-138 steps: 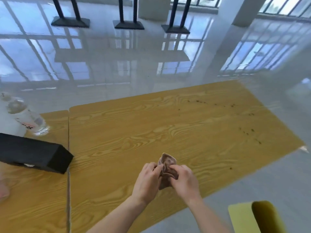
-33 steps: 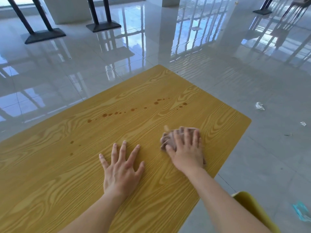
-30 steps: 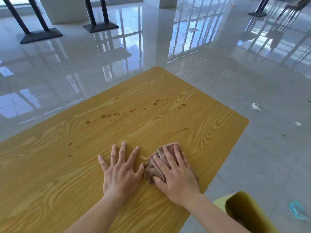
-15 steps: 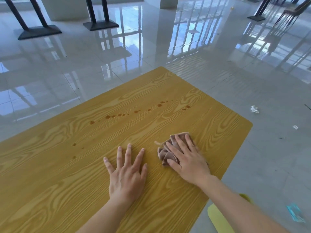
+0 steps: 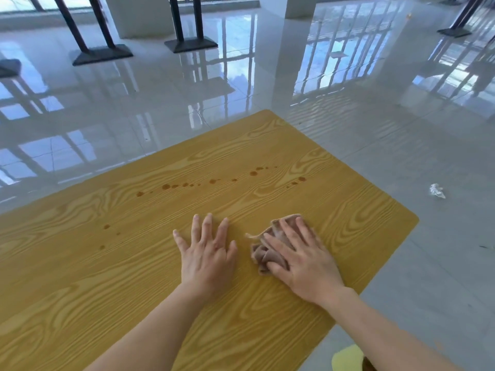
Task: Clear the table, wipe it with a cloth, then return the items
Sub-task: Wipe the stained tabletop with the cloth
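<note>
Currently the wiping step seems to be in hand. A wood-grain tabletop (image 5: 107,277) fills the lower view. The right hand (image 5: 302,261) presses a crumpled brownish cloth (image 5: 259,254) flat on the tabletop, toward four o'clock of its surface, near the right end. Its fingers (image 5: 288,231) lie straight and spread over the cloth, not curled round it. The left hand (image 5: 207,259) rests just beside the cloth, at its nine o'clock, palm down, fingers released and splayed on the wood, holding nothing. A trail of brown spots (image 5: 166,186) crosses the tabletop at eleven to twelve o'clock from the hands, apart from the cloth. Likely next: slide the cloth forward over those spots, pressing firmly.
</note>
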Demonstrator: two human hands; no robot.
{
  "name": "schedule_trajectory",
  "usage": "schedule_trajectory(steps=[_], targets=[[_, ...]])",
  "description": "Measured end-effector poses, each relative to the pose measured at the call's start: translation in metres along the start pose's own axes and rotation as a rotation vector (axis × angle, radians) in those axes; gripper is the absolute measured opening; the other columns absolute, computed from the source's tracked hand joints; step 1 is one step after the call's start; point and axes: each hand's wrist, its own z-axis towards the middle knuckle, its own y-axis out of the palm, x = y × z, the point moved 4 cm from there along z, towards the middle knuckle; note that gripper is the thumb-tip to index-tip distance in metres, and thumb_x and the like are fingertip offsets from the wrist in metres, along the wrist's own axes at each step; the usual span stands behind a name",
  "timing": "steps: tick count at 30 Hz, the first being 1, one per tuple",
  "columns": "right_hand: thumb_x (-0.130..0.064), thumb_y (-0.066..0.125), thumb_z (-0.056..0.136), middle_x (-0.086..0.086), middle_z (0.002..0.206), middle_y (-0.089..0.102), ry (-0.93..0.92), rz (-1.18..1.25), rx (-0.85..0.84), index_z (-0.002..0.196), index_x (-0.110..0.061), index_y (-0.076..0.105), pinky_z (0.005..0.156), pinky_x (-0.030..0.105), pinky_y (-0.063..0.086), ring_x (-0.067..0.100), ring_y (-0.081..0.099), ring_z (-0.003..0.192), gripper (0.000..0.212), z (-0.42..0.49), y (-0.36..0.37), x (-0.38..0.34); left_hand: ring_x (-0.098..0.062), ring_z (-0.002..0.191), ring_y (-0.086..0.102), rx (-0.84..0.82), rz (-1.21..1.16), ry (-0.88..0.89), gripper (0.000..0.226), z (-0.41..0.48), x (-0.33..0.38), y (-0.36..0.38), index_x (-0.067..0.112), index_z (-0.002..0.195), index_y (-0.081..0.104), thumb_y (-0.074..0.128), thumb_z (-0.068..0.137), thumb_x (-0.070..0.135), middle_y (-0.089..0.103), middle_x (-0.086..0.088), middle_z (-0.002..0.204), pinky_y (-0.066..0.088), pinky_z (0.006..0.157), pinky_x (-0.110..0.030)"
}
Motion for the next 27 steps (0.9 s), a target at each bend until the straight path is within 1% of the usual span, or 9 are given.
schedule_trajectory(steps=[3,6,8,12,14,20,22,25,27], targets=[[-0.081,0.001,0.084,-0.005,0.164,-0.016,0.306,-0.021,-0.05,0.149,-0.054,-0.012,0.121,0.051,-0.001,0.028,-0.022,0.149,0.071,0.019,-0.005,0.082,-0.03,0.148,-0.023,-0.015,0.062,-0.035,0.07,0.008,0.015,0.011,0.039,0.155,-0.004,0.006,0.092,0.068,-0.013,-0.003,0.165,-0.014,0.111,-0.069],[-0.078,0.001,0.085,0.001,0.165,-0.013,0.555,0.051,-0.039,0.153,-0.047,-0.006,0.121,0.054,-0.002,0.035,-0.018,0.149,0.074,0.039,-0.012,0.102,-0.03,0.148,-0.023,0.005,0.095,-0.07,0.074,0.01,0.017,0.013,0.042,0.154,-0.009,0.001,0.088,0.075,-0.016,-0.003,0.165,-0.013,0.112,-0.068],[-0.076,0.004,0.088,0.002,0.165,-0.015,0.431,0.036,-0.063,0.153,-0.045,-0.007,0.12,0.055,-0.005,0.038,-0.02,0.148,0.073,0.039,-0.01,0.067,-0.03,0.149,-0.023,-0.006,0.106,-0.069,0.073,0.009,0.017,0.011,0.047,0.152,-0.01,0.001,0.086,0.077,-0.015,-0.002,0.165,-0.012,0.112,-0.068],[-0.078,0.014,0.089,-0.007,0.164,-0.014,-0.04,0.024,-0.01,0.151,-0.054,0.0,0.121,0.049,-0.005,0.026,-0.024,0.148,0.067,0.007,-0.008,0.027,-0.029,0.149,-0.023,-0.011,0.109,-0.081,0.071,0.009,0.021,0.007,0.051,0.151,-0.009,0.001,0.086,0.078,-0.014,-0.001,0.165,-0.012,0.113,-0.067],[-0.081,0.013,0.087,-0.011,0.163,-0.016,-0.049,-0.014,-0.026,0.148,-0.058,-0.006,0.122,0.046,-0.006,0.021,-0.025,0.148,0.068,0.02,-0.012,0.06,-0.028,0.149,-0.023,-0.011,0.11,-0.085,0.071,0.008,0.021,0.006,0.051,0.151,-0.009,0.003,0.086,0.078,-0.015,0.0,0.165,-0.012,0.113,-0.066],[-0.082,0.0,0.083,0.002,0.166,-0.008,0.522,0.059,-0.034,0.153,-0.046,-0.003,0.121,0.055,0.001,0.037,-0.014,0.149,0.079,0.086,-0.022,0.141,-0.027,0.148,-0.024,0.0,0.115,-0.096,0.07,0.007,0.019,0.008,0.052,0.15,-0.009,0.005,0.087,0.078,-0.014,0.001,0.165,-0.013,0.114,-0.065],[-0.078,0.005,0.087,0.001,0.165,-0.011,0.377,0.034,-0.061,0.153,-0.047,-0.005,0.121,0.055,0.0,0.037,-0.016,0.149,0.074,0.084,-0.02,0.107,-0.027,0.148,-0.024,-0.001,0.123,-0.094,0.069,0.006,0.017,0.01,0.052,0.15,-0.01,0.004,0.087,0.077,-0.014,0.001,0.165,-0.012,0.114,-0.065],[-0.073,0.015,0.092,-0.01,0.163,-0.018,-0.062,0.016,-0.017,0.151,-0.053,-0.004,0.122,0.048,-0.003,0.024,-0.026,0.148,0.064,0.041,-0.013,0.061,-0.026,0.148,-0.024,0.018,0.116,-0.098,0.069,0.006,0.02,0.008,0.053,0.15,-0.01,0.003,0.087,0.078,-0.014,0.001,0.165,-0.012,0.114,-0.065],[-0.072,0.016,0.093,-0.015,0.162,-0.02,-0.152,0.012,-0.04,0.149,-0.056,-0.003,0.123,0.045,-0.003,0.017,-0.027,0.147,0.062,0.032,-0.015,0.083,-0.026,0.148,-0.025,0.005,0.125,-0.093,0.069,0.008,0.021,0.009,0.053,0.15,-0.012,0.002,0.087,0.078,-0.015,0.001,0.165,-0.013,0.114,-0.065]])
